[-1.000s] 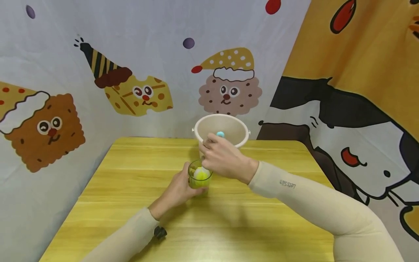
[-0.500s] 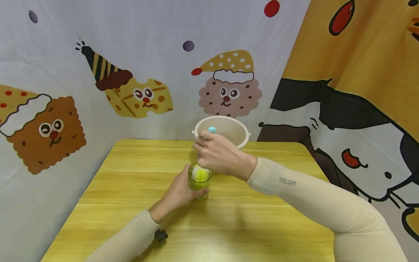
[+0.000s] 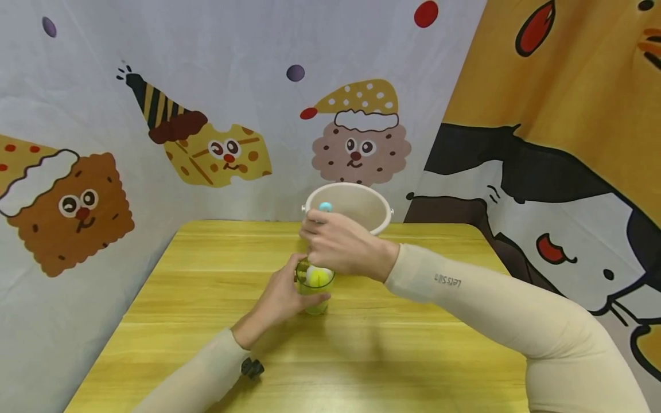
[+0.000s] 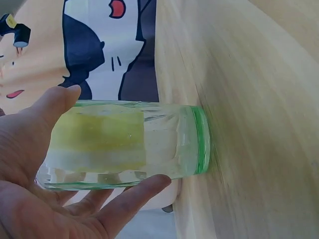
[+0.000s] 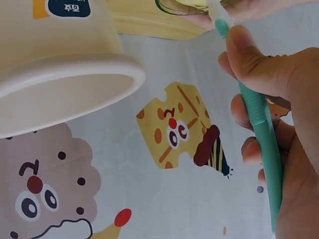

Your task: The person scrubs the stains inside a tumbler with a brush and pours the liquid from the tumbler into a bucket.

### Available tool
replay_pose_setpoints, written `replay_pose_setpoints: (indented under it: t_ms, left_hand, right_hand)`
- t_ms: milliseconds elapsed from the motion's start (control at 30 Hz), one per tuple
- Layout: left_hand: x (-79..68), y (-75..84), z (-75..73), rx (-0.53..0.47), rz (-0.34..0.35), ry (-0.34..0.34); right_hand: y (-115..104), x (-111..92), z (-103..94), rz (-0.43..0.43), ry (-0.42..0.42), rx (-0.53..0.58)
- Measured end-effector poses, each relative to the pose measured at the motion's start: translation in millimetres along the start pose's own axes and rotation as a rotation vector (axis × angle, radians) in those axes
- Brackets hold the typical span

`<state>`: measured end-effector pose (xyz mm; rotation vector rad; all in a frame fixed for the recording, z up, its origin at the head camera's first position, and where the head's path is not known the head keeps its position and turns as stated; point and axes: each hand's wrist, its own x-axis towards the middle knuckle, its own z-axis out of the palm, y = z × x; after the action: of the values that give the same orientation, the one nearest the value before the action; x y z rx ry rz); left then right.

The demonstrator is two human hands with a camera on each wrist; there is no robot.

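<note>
My left hand (image 3: 283, 293) grips a clear green-tinted drinking glass (image 4: 172, 139) from its left side, thumb and fingers around it. Inside the glass sits the yellow and white sponge head (image 3: 319, 277) of a cup brush (image 5: 260, 117). Above the rim, my right hand (image 3: 338, 244) holds the brush by its teal handle, fingers curled around it. The handle's light blue end (image 3: 325, 206) pokes up past the knuckles in the head view. In the left wrist view the glass's thick base is close to the tabletop; whether it touches cannot be told.
Behind the right hand stands a cream bucket (image 3: 372, 213) with side knobs, near the table's far edge. The yellow wood-grain table (image 3: 413, 344) extends around the hands. Cartoon-printed cloth (image 3: 248, 34) hangs behind it. A small black piece (image 3: 252, 368) is at the left wrist.
The right hand and the brush's handle end have shifted left, and the handle leans differently. The sponge head has turned and moved inside the glass. The left hand keeps its grip on the glass.
</note>
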<state>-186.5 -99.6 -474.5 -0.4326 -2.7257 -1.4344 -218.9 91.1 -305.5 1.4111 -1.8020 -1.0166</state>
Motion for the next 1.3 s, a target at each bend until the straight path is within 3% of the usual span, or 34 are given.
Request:
replay_pose_setpoints:
  t_ms: [667,1033,1300]
  left_hand:
    - [3.9,-0.3,-0.4,0.014,-0.034,-0.012]
    - [5.5,-1.0,0.7,-0.047,-0.027,-0.026]
    - [7.0,-1.1,0.9,-0.018,-0.006,-0.011]
  right_hand:
    - [2.7,4.5,4.5,-0.027,-0.107,0.180]
    - [-9.2,-1.7,8.2,0.044,-0.027,0.199]
    - [-18.4,-7.7,12.1,0.137,0.028,0.181]
